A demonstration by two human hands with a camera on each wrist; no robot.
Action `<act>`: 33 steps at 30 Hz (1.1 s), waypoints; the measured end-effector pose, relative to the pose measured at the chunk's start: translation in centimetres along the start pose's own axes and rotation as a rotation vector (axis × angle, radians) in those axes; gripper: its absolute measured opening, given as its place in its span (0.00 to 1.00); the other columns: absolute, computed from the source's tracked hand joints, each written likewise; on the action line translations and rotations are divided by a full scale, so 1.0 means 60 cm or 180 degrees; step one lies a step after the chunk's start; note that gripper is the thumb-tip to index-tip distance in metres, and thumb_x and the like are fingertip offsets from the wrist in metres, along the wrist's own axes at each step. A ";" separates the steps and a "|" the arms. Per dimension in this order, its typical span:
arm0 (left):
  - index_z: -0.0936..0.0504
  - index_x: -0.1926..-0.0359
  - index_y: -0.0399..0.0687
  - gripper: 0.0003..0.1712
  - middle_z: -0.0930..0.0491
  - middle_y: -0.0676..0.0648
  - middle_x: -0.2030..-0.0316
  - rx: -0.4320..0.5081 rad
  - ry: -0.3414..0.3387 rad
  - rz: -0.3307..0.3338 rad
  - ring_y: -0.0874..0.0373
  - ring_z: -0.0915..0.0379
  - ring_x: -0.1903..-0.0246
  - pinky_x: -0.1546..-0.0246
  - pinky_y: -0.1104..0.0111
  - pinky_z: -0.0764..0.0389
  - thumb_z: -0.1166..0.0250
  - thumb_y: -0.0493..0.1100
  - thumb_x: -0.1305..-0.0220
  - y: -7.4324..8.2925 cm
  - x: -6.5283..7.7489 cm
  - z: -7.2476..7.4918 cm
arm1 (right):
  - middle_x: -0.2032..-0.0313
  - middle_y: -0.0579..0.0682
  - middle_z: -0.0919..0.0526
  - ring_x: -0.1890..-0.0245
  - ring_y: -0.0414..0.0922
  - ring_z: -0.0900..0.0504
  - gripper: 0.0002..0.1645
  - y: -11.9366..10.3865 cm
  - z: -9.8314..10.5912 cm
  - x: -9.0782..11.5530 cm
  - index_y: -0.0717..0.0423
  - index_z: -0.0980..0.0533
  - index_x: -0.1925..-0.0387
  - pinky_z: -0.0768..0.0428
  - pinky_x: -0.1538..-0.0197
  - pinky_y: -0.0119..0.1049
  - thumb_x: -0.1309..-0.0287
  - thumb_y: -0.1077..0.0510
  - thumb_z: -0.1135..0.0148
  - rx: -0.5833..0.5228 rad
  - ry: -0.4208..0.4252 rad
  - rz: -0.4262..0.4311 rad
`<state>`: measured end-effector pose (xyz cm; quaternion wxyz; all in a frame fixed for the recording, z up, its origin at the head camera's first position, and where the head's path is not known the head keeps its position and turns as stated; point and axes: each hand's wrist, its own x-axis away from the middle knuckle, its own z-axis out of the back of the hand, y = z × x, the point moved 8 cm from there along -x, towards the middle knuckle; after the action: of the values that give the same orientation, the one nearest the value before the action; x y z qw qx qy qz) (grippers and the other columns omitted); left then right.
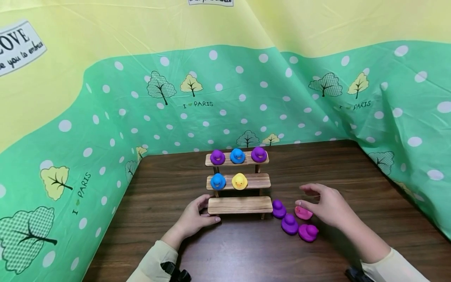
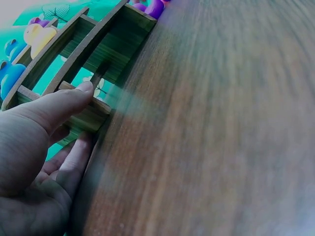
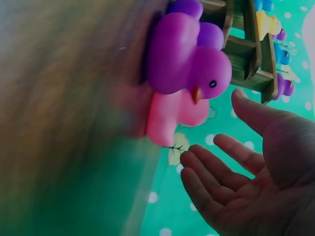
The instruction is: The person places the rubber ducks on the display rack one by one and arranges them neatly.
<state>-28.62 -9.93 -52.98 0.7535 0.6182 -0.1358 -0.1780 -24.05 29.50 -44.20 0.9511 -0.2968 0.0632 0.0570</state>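
My left hand grips the left end of a three-step wooden display rack, thumb in front and fingers behind; the left wrist view shows the thumb against the wood. Over a pink rubber duck hovers my right hand, its fingers spread and loosely bent, holding nothing. In the right wrist view a gap shows between the fingers and that duck. Beside it on the table are a magenta duck and two purple ducks.
On the rack's top step stand a purple duck, a blue duck and another purple duck. The middle step bears a blue duck and a yellow duck. A green and yellow printed cloth borders the dark wooden table.
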 end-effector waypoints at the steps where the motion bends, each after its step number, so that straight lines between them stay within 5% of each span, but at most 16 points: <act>1: 0.26 0.34 0.39 0.39 0.20 0.39 0.43 0.0004 -0.0002 0.0000 0.48 0.21 0.44 0.45 0.65 0.15 0.18 0.31 0.46 0.000 0.000 0.000 | 0.48 0.62 0.13 0.47 0.63 0.15 0.34 0.005 -0.002 0.002 0.58 0.18 0.41 0.16 0.47 0.62 0.42 0.42 0.21 0.0010 -0.0042 -0.0020; 12: 0.26 0.33 0.39 0.40 0.20 0.39 0.42 -0.0034 0.0016 0.0030 0.47 0.21 0.42 0.44 0.65 0.15 0.18 0.33 0.45 0.000 0.003 0.002 | 0.50 0.57 0.12 0.47 0.60 0.16 0.42 0.033 -0.017 0.023 0.59 0.18 0.42 0.17 0.48 0.61 0.40 0.29 0.29 0.0120 -0.0305 -0.0111; 21: 0.26 0.33 0.40 0.40 0.20 0.39 0.42 -0.0028 0.0018 0.0001 0.47 0.21 0.42 0.44 0.65 0.16 0.18 0.32 0.46 0.000 0.001 0.001 | 0.63 0.41 0.13 0.59 0.45 0.15 0.19 0.036 -0.022 0.023 0.46 0.13 0.56 0.17 0.57 0.46 0.41 0.39 0.23 0.0152 -0.0431 0.0030; 33: 0.26 0.33 0.39 0.40 0.20 0.39 0.42 -0.0049 0.0032 0.0025 0.47 0.21 0.42 0.44 0.65 0.15 0.18 0.33 0.45 -0.001 0.001 0.001 | 0.66 0.39 0.14 0.63 0.40 0.17 0.16 0.038 -0.026 0.022 0.45 0.13 0.57 0.19 0.60 0.43 0.41 0.42 0.22 0.0198 -0.0500 0.0003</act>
<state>-28.58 -10.05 -53.01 0.7596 0.6127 -0.1330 -0.1730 -23.22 30.55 -46.95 0.9619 -0.2616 -0.0097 0.0786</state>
